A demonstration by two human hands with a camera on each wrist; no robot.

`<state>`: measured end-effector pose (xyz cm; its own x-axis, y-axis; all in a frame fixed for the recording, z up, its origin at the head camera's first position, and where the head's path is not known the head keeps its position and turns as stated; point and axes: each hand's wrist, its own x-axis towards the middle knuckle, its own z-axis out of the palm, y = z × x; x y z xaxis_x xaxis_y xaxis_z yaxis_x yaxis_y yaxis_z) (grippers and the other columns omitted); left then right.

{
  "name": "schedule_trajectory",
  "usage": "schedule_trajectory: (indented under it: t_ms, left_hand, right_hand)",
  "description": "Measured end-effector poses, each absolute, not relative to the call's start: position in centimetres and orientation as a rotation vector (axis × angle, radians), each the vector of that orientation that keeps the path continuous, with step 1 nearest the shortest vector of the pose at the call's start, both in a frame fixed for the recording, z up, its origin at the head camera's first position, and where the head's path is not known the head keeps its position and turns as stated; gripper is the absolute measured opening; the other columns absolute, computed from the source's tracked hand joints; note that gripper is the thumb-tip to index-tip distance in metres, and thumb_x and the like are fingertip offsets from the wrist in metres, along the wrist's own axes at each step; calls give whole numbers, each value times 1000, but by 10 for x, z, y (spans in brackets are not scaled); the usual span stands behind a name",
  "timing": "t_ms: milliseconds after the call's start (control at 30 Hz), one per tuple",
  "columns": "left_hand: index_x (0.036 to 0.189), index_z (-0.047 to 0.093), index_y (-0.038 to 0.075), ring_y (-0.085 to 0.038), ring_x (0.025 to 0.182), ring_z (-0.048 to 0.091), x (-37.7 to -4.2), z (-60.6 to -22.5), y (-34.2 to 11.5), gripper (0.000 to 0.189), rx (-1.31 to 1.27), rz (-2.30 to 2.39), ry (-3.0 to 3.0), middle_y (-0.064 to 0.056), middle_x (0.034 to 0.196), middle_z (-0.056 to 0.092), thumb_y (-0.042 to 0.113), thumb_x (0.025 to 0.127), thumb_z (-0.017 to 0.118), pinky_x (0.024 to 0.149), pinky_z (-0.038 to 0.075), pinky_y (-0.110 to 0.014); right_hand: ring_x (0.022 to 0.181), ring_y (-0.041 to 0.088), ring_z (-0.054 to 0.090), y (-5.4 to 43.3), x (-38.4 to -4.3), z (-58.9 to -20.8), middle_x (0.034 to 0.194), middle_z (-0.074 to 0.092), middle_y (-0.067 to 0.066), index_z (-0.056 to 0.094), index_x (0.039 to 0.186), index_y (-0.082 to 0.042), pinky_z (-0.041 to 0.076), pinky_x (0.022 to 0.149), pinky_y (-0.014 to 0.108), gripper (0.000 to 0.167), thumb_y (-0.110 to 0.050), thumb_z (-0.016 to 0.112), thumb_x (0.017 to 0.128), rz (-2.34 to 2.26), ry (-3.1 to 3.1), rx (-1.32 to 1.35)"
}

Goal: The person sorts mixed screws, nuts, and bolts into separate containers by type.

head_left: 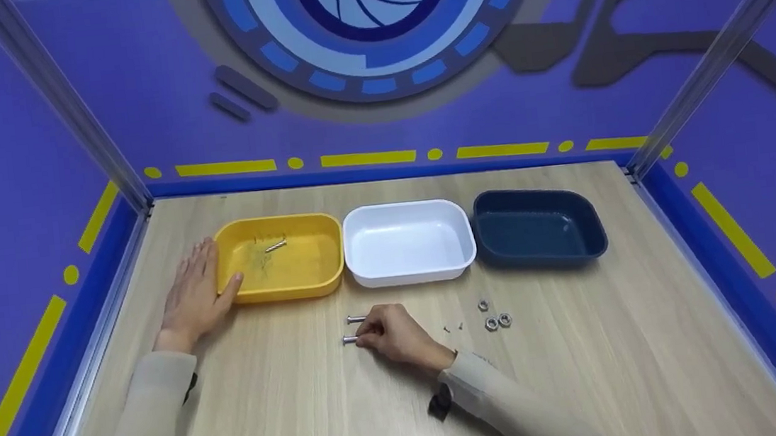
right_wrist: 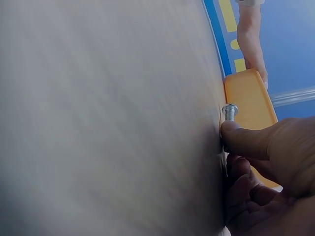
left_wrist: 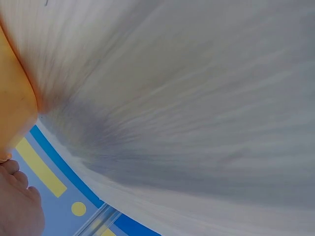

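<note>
My right hand (head_left: pixel 397 332) pinches a silver bolt (head_left: pixel 349 339) low over the wooden table. In the right wrist view the head of that bolt (right_wrist: pixel 230 109) sticks out past the thumb. A second bolt (head_left: pixel 355 319) lies just behind it, partly covered by the fingers. With fingers straight, my left hand (head_left: pixel 192 294) rests against the left side of a yellow tray (head_left: pixel 295 292), its thumb over the near rim. One bolt (head_left: pixel 276 246) lies inside that tray. The left wrist view catches the left hand (left_wrist: pixel 19 201) only at its lower left edge, beside the yellow tray (left_wrist: pixel 17 93).
A white tray (head_left: pixel 414 277) stands right of the yellow one, and a dark blue tray (head_left: pixel 541 260) right of that. In front lie three hex nuts (head_left: pixel 491 323) and two tiny screws (head_left: pixel 461 325). Blue panels (head_left: pixel 380 133) with metal corner posts enclose the table's back and sides.
</note>
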<state>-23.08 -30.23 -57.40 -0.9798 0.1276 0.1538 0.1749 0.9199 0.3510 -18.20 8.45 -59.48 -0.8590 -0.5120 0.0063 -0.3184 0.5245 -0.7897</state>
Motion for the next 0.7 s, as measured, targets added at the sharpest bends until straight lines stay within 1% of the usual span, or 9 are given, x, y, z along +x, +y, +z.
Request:
schedule_trajectory:
  t_ms: [233,333,467,633,700]
  left_hand:
    - [169,13,-5,-48,164,15,-231,-573,-301,89,-228,-568,-2953,-27,177,14,57,111,42,134,12,-63]
    - [169,13,-4,-47,164,14,-230,-573,-301,89,-225,-576,-2956,-27,177,13,57,111,42,134,11,-62]
    - [170,12,-3,-47,164,13,-230,-573,-302,90,-218,-572,-2965,-26,178,12,58,111,41,135,10,-62]
    - [169,12,-3,-47,164,14,-231,-573,-302,89,-228,-549,-2967,-26,177,13,58,111,41,134,12,-62]
    - [169,13,-4,-47,164,14,-232,-574,-302,89,-237,-537,-2962,-27,177,14,58,111,41,134,12,-62]
  right_hand:
    - [72,0,53,85,-181,-592,84,69,-6,85,96,-9,42,62,16,4,-9,83,93,-1229,2524,-714]
    - [72,0,52,85,-180,-591,83,68,-5,84,94,-9,42,62,16,2,-10,83,93,-1227,2528,-728]
    - [73,-1,52,84,-180,-588,83,67,-5,84,92,-10,43,64,16,2,-10,82,93,-1213,2541,-758]
    - [75,-2,53,82,-180,-582,85,69,-4,83,93,-7,47,67,16,2,-9,82,93,-1212,2558,-792]
    - [76,-1,54,81,-180,-578,85,71,-2,84,94,-9,49,68,16,3,-6,82,93,-1228,2567,-802]
